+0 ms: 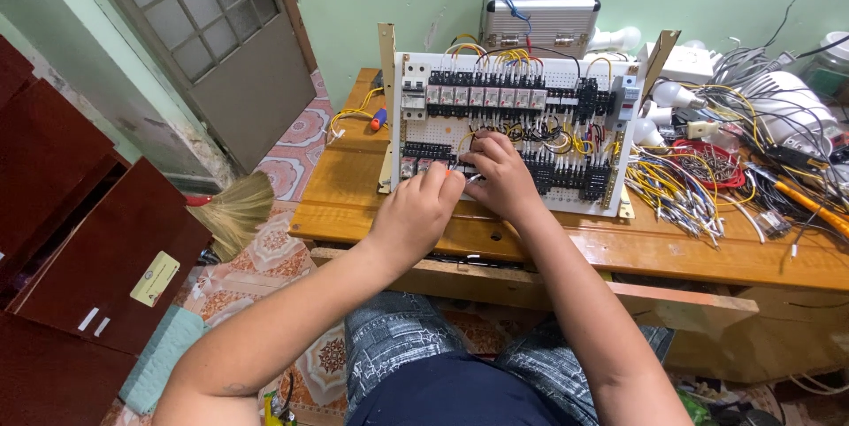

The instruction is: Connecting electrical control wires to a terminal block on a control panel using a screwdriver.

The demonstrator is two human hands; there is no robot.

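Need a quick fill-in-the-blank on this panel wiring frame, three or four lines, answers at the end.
1. Both hands, the left hand and the right hand, rest on the lower part of the white ____ panel.
2. The panel stands on a ____ table.
3. Behind the panel sits a ____ metal case.
4. The loose wire bundle lies to the panel's ____.

Missing words: wiring; wooden; silver; right

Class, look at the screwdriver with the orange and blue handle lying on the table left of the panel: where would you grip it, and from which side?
Probably the screwdriver handle, from above: it lies flat on the wooden table, clear of the wiring panel.
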